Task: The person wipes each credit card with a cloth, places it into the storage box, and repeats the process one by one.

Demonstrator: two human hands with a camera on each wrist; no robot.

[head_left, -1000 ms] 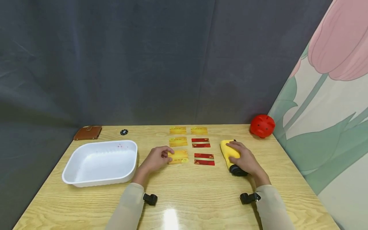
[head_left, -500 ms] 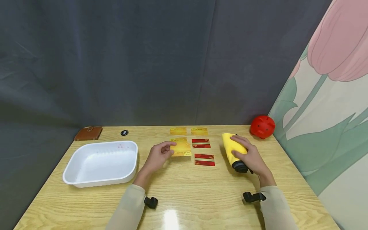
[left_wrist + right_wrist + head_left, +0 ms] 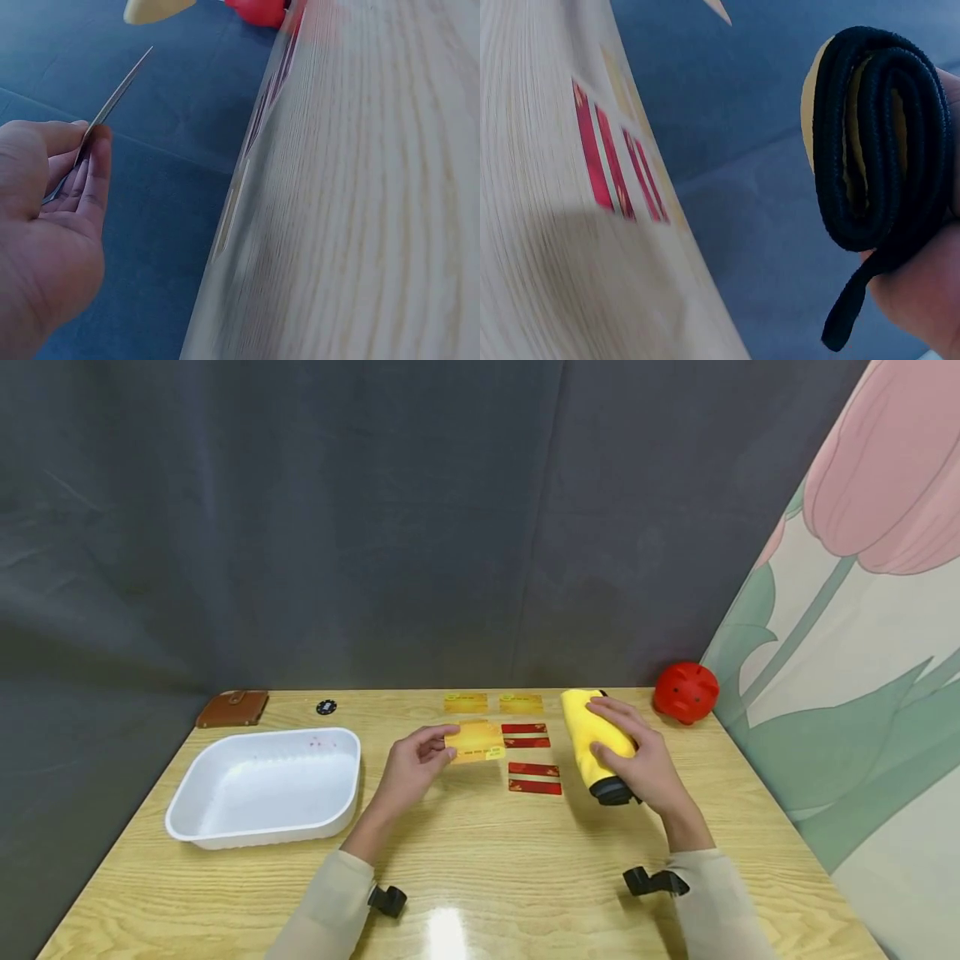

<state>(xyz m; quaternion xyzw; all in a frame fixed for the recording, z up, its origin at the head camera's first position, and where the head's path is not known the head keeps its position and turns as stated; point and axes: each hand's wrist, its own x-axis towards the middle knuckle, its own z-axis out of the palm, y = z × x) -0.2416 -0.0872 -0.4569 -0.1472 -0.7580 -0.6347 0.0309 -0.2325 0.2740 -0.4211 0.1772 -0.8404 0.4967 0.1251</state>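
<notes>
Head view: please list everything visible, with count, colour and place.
Table: 1, light wood, foreground
Tray: 1, white, left
Wallet: 1, brown, far left corner
Poker chip: 1, black-white, beyond tray
Bank cards: 4, gold, two far, one held, one mostly hidden behind it
Striped cards: 2, red-cream, right of centre
Piggy bank: 1, red, far right corner
Rolled towel: 1, yellow-black, held
Curtain: 1, dark grey-blue, background
Tulip-print wall: 1, pink-green-white, right
Sleeves: 2, beige, bottom edge
Wrist cameras: 2, black, beside sleeves
Left hand: 1, pinching bank card
Right hand: 1, gripping towel
</notes>
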